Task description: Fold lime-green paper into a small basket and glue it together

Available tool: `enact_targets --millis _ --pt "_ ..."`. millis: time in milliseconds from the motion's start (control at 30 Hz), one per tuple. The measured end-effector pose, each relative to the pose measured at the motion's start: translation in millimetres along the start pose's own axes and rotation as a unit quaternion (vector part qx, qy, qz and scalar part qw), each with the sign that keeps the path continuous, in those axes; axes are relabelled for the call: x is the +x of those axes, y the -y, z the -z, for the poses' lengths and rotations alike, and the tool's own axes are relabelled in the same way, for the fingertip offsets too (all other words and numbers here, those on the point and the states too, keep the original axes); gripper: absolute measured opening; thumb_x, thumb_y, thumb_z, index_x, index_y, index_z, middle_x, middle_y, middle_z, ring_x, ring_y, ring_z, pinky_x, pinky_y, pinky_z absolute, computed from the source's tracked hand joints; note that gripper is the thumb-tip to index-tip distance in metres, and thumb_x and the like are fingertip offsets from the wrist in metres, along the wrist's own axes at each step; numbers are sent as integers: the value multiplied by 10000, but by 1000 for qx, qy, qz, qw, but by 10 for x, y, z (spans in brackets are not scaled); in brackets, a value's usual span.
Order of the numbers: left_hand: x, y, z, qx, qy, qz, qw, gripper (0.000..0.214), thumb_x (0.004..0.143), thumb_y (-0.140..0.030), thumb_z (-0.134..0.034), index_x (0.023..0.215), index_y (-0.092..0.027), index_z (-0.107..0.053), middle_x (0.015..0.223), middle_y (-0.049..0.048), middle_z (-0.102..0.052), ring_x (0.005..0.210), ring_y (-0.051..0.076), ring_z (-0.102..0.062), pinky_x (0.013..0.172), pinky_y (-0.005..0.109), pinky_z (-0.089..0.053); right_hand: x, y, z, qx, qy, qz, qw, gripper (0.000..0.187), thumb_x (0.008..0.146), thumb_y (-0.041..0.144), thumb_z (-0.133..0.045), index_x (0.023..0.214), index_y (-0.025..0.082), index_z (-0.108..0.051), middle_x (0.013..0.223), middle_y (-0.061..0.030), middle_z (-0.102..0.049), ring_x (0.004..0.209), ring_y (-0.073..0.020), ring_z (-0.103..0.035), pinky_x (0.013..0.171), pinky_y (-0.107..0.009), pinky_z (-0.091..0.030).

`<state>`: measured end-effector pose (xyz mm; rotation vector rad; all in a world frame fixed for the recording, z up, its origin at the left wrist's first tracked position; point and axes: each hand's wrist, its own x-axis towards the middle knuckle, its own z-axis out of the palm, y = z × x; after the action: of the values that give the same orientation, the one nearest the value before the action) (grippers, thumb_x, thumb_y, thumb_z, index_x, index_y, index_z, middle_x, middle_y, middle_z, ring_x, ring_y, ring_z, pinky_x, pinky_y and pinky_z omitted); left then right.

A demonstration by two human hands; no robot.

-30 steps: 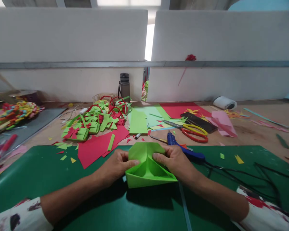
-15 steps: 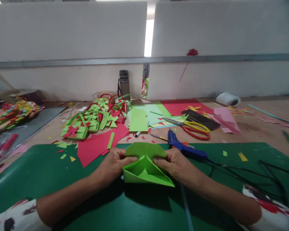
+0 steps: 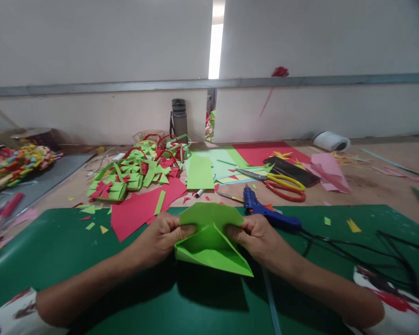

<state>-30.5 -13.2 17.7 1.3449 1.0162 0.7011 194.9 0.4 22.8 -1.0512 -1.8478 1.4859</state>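
A folded piece of bright green paper (image 3: pixel 209 249) is held up between both hands, its near side opened into a pocket. My left hand (image 3: pixel 169 232) pinches its left edge, thumb on the near face. On the opposite edge, my right hand (image 3: pixel 253 232) grips the same paper in a like pinch. The fingers behind the sheet are hidden. Just beyond my right hand lies a blue hot glue gun (image 3: pixel 268 211). Red paper (image 3: pixel 136 214) with a narrow green strip (image 3: pixel 159 203) on it is past my left hand.
Underneath is a green cutting mat (image 3: pixel 125 302) with paper scraps. Scissors (image 3: pixel 282 184), a dark phone (image 3: pixel 291 172) and pink paper (image 3: pixel 330 172) lie at the back right. Small green and red paper baskets (image 3: pixel 139 170) are heaped at the back left, before a bottle (image 3: pixel 179 118). A black cord (image 3: pixel 349 251) runs right.
The green paper's pocket has spread a little, and its lower edge has tilted down toward the right. Both hands keep their grip with slight shifts.
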Motion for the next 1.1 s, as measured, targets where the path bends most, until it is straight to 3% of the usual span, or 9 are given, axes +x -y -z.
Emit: enact_targets --millis 200,400,600,700,800,833,900,1000,1100 --pt "-19 -15 -5 40 -7 -25 999 360 795 -448 -568 669 -117 -626 578 -2 -548 518 93 -451 487 194 -341 6 3 27 -72 -27 8 997 305 823 356 -488 587 163 -504 563 44 -325 526 -84 -259 465 -215 -230" --pt "-16 12 11 65 -5 -3 998 344 813 -423 -546 775 -104 -669 664 30 -624 581 125 -529 542 214 -397 -26 24 44 -135 -53 30 989 241 813 266 -451 638 163 -582 631 14 -487 572 -108 -382 505 -224 -301" --pt "21 18 60 85 8 10 996 225 787 -313 -583 780 -118 -696 735 34 -680 634 136 -582 588 214 -440 10 12 82 -245 -29 28 969 230 814 240 -466 632 166 -585 580 35 -504 531 -103 -424 484 -222 -310" --pt "47 17 71 92 3 9 996 216 776 -306 -591 767 -116 -694 728 42 -688 624 141 -587 570 217 -444 -23 94 94 -304 -117 69 943 144 809 249 -513 855 176 -629 761 -7 -636 662 -147 -557 599 -246 -414" --pt "66 26 68 90 -9 12 996 222 765 -308 -594 773 -110 -693 730 54 -690 627 154 -594 571 232 -450 -152 221 51 -353 -210 189 892 218 842 254 -498 1035 207 -588 917 -46 -679 794 -179 -618 727 -285 -451" --pt "70 30 66 89 -12 12 996 222 762 -306 -593 770 -107 -692 723 54 -687 620 153 -589 567 233 -448 -204 249 17 -372 -212 240 871 198 859 248 -482 1023 208 -586 897 -50 -686 789 -179 -626 746 -288 -452" --pt "75 38 59 90 -18 3 996 216 758 -298 -590 754 -107 -691 697 45 -674 599 141 -568 554 225 -437 -293 254 -85 -408 -157 335 835 161 876 258 -480 983 207 -589 862 -51 -699 801 -180 -637 853 -312 -417" --pt "68 43 43 107 -34 -13 994 217 753 -303 -587 692 -112 -672 619 12 -616 541 106 -496 503 196 -391 -342 144 -268 -447 -98 350 817 232 888 324 -473 1030 167 -565 856 -57 -702 794 -192 -632 1008 -436 -256" --pt "45 37 19 139 -54 -17 989 267 747 -333 -582 600 -113 -618 530 -23 -493 491 79 -389 445 177 -312 -306 17 -395 -477 -90 344 804 231 907 226 -417 1051 120 -564 828 -67 -693 812 -194 -621 1047 -504 -110"
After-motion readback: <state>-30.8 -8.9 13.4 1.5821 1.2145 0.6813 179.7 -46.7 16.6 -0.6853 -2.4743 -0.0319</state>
